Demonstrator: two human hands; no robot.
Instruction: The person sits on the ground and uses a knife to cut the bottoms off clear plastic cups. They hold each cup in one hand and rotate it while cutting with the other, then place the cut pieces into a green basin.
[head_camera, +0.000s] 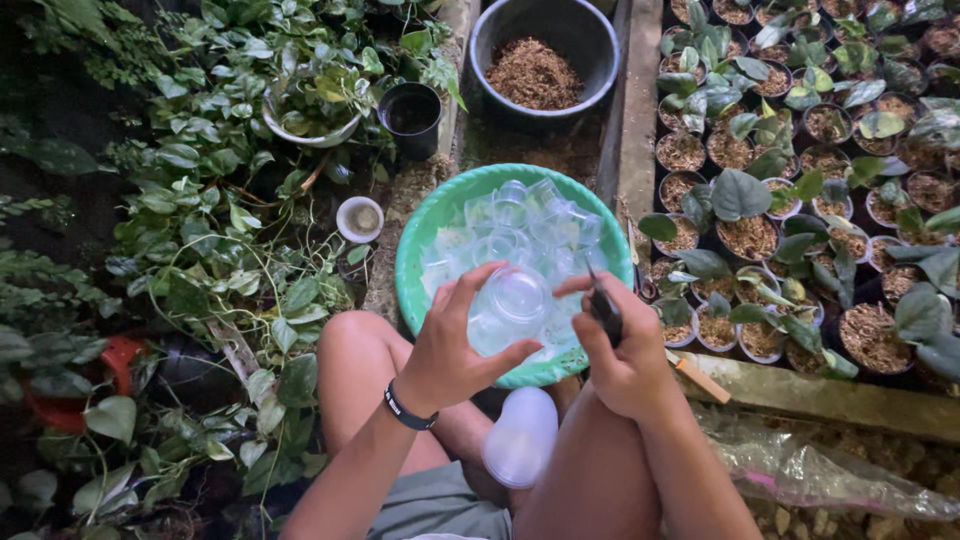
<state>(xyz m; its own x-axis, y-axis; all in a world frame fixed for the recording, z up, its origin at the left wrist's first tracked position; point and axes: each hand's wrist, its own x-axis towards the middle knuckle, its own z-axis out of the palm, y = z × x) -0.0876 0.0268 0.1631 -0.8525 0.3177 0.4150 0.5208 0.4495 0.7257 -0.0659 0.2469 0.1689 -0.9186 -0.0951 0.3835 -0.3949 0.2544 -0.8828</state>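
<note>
One clear cup (507, 305), left hand (450, 355), one tool (604, 312)

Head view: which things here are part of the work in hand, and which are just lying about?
In hand:
- left hand holding a clear plastic cup
- right hand gripping a dark pointed tool
- green basin of clear cups
- stacked cups between the knees

Lying about:
- black tub of brown potting mix
- empty black pot
- potted seedlings
- small white pot

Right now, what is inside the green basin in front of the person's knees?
The green basin holds many clear plastic cups piled together. The left hand and the cup it holds cover the basin's near part, so its bottom cannot be seen.
</note>
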